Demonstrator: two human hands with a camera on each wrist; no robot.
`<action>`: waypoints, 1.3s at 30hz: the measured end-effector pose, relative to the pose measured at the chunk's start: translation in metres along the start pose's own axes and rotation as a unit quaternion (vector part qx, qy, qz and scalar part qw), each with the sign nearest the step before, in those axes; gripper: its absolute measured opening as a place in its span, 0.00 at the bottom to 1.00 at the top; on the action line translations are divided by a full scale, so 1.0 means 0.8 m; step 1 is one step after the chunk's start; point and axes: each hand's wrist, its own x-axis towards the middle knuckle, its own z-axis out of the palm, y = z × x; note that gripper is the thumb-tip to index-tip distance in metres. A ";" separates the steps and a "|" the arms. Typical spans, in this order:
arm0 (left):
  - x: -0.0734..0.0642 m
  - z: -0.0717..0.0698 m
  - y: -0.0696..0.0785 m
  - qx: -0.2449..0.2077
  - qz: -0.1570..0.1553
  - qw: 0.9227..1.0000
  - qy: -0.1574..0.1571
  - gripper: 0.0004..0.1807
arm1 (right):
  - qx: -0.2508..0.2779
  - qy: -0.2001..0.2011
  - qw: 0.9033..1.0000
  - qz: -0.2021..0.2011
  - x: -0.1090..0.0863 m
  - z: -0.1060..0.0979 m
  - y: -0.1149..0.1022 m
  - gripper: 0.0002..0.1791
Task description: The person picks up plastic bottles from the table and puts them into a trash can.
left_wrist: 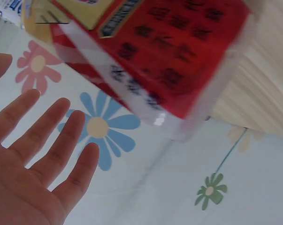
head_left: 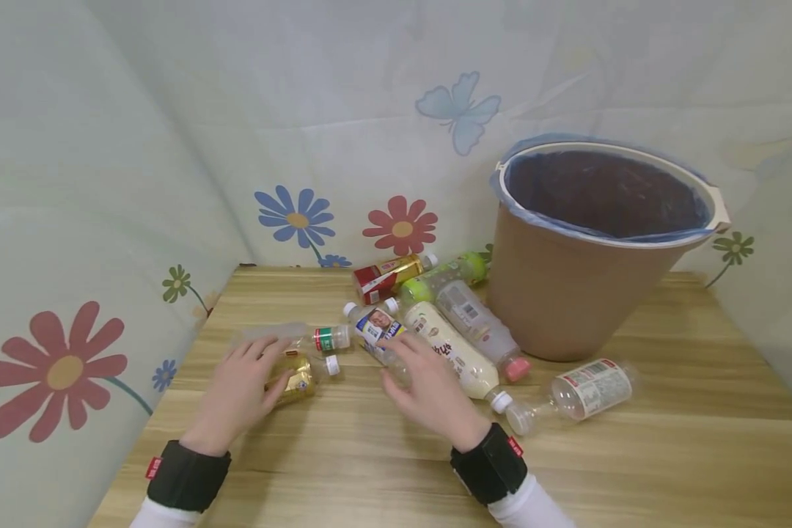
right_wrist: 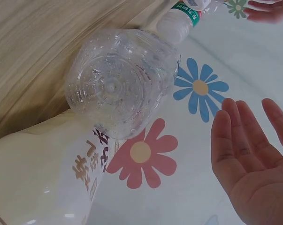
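On the left of the head view my left hand (head_left: pixel 237 392) hovers with spread fingers beside a bottle with a gold label (head_left: pixel 299 378). Its red and gold label (left_wrist: pixel 164 51) fills the upper left wrist view, apart from the fingers. A clear bottle with a green and red label (head_left: pixel 331 338) lies just behind it. My right hand (head_left: pixel 432 385) is over a clear bottle with a blue and yellow label (head_left: pixel 376 328), its fingers extended. The right wrist view shows that bottle's clear base (right_wrist: pixel 113 86) apart from the open palm. Beside it lies a cream-coloured bottle (head_left: pixel 458 352).
A brown bin (head_left: pixel 561 293) lined with a blue bag stands at the back right. Behind the hands lie a red and gold bottle (head_left: pixel 389 277), a green bottle (head_left: pixel 445 275) and a pink-capped bottle (head_left: pixel 478 323). A clear labelled bottle (head_left: pixel 590 389) lies before the bin on the wooden table (head_left: pixel 369 469).
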 end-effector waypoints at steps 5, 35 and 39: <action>-0.009 0.003 -0.008 0.011 -0.013 1.000 -0.015 0.28 | 0.003 -0.002 1.000 -0.004 0.000 -0.001 0.001 0.21; -0.019 0.008 0.045 -0.049 0.050 0.990 -0.123 0.32 | 0.010 -0.004 0.999 0.044 -0.007 -0.030 0.020 0.20; -0.012 0.014 0.072 -0.063 0.079 0.988 -0.119 0.32 | 0.010 -0.001 0.999 0.043 -0.008 -0.033 0.022 0.20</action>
